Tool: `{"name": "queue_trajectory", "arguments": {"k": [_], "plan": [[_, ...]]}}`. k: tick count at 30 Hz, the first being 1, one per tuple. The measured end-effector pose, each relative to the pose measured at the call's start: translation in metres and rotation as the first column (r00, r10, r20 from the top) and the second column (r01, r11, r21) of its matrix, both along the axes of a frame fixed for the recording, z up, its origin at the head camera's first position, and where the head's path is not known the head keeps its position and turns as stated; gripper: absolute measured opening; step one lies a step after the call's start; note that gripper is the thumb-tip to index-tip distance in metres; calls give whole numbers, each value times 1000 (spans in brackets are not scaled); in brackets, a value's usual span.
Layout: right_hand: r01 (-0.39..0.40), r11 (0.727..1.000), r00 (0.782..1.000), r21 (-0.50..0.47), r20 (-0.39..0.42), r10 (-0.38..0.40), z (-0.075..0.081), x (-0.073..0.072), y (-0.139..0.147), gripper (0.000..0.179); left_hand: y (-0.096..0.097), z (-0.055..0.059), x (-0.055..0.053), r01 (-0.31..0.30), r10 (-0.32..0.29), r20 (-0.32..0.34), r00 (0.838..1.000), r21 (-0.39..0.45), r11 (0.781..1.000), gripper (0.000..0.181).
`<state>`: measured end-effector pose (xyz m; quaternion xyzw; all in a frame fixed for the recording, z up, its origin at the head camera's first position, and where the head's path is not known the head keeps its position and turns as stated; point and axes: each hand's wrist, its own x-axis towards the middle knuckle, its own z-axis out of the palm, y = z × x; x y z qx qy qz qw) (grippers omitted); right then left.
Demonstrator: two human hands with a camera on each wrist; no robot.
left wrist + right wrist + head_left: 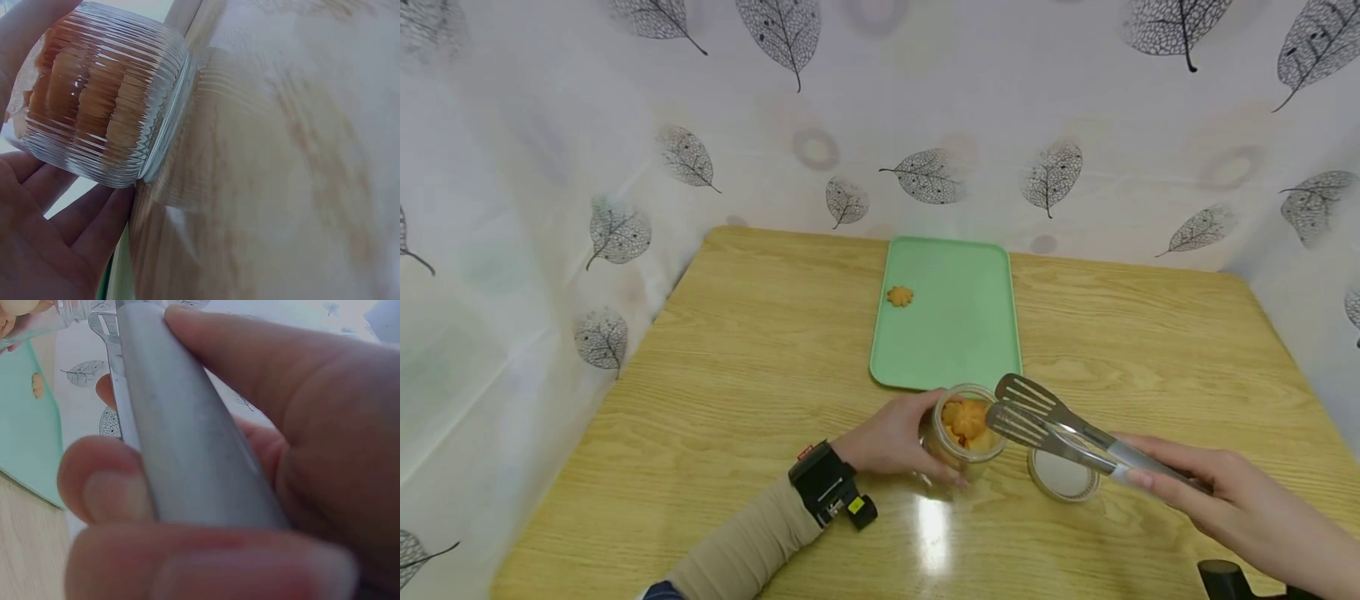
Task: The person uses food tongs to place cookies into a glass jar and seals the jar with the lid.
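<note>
My left hand (898, 437) grips a ribbed glass jar (159, 69) standing on the table, thumb on one side and fingers on the other. Flower-shaped orange-brown cookies (966, 418) fill the jar, stacked in layers in the left wrist view. In my right hand (1213, 483) are metal tongs (1093, 434) with slotted heads, held by their handles between thumb and fingers. The heads are spread slightly apart, with nothing between them, and overlap the jar's right rim in the head view. A single cookie (900, 296) lies near the left edge of the green tray (955, 333).
Right of the jar, partly under the tongs in the head view, a round lid (1063, 477) lies on the wooden table (760, 333). The tray is behind the jar. Leaf-patterned cloth (970, 100) hangs along the table's back and sides.
</note>
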<state>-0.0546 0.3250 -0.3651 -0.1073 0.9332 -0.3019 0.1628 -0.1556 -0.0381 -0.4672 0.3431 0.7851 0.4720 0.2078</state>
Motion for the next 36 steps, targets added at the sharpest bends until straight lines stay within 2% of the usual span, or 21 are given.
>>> {"name": "queue_trajectory", "arguments": {"k": [5,9,12,15,17,20,23,25,30,36], "plan": [[-5,1000,1000,19,20,5,1,-3,-1,51,0,0,-1,2,-2,0,1000,10,1000,92],[-8,997,996,-71,91,14,1,-12,-1,55,-1,0,-1,-2,2,-2,1000,15,1000,91],[-18,982,994,-186,105,38,-2,-30,-4,54,-1,-1,-2,-7,7,-2,1000,17,1000,89],[-12,975,996,-221,78,30,-6,-53,-16,52,-2,-2,-1,-10,10,-4,1000,13,1000,90],[-3,981,998,-193,63,16,-12,-69,-28,55,-2,-2,-1,-13,13,-5,1000,8,1000,92],[-2,996,1000,-86,15,3,-24,-90,-48,64,-2,-3,0,-9,10,-6,1000,12,1000,92],[-12,1000,998,6,-56,12,-38,-108,-64,71,-1,-3,0,-2,2,-5,1000,29,1000,90],[-15,1000,996,26,-86,17,-44,-118,-73,73,-1,-2,0,4,-4,-9,1000,38,999,89],[-13,999,996,46,-85,17,-45,-142,-95,75,-2,-1,-1,8,-8,-15,1000,42,999,87],[-28,991,994,130,-102,41,-45,-167,-120,73,-2,-1,-1,-1,2,-32,999,29,1000,91]]}}
